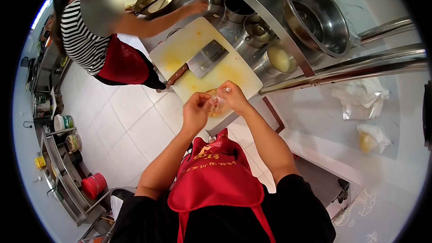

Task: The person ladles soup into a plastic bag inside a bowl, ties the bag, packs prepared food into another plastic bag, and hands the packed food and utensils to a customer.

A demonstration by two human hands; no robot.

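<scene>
And here, over the near edge of the cutting board, a clear bag is held up between two hands, its pale orange contents only blurrily seen. One side is pinched by the left hand, thumb and fingertips closed on the thin plastic; the other is nipped by the right hand, fingers curled in and nearly shut on a whitish fold. With a grip on each side, the film is probably pulled taut and any slack controlled, though whether the bag is open or tied cannot be told. Whether its underside is borne by the board cannot be told either. Just beyond, the cleaver is laid flat, its blade turned away and its wooden handle aimed toward the board's left edge, so the hands are left free and the handle seems easily reached. Along the counter, the steel pots are lined up beside the board, likely so that they are within reach without the chopping surface being crowded. Farther up, near those pots, a co-worker's hand is stretched across the counter, well apart from the bag.
</scene>
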